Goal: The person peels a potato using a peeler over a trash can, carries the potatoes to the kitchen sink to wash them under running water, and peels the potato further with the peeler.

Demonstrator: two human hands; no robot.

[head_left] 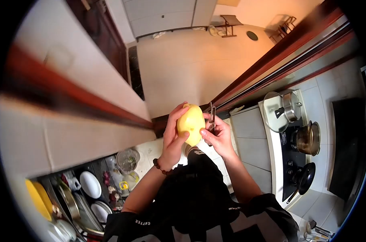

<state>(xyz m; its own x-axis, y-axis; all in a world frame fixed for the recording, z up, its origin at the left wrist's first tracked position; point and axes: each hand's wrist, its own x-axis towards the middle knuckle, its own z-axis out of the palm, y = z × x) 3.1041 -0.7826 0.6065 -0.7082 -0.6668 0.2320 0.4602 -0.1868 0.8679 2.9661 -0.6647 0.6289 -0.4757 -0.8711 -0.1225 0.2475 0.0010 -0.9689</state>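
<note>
A large peeled potato [192,121], pale yellow and smooth, is held up in front of my body. My left hand [173,135] wraps around its left side, with the thumb lying across the lower part. On the other side, my right hand [220,137] grips a peeler [212,119] that points upward. The right thumb touches the potato's lower right side. The peeler's blade is hard to make out at this size, and the potato's underside is hidden.
To the right, a counter holds a glass lid [275,115], a steel pot [291,107], a glass pot [308,139] and a black frying pan [306,177] by the stove. A dish rack with plates [90,184] stands lower left. A doorway with wooden frames [267,60] lies ahead.
</note>
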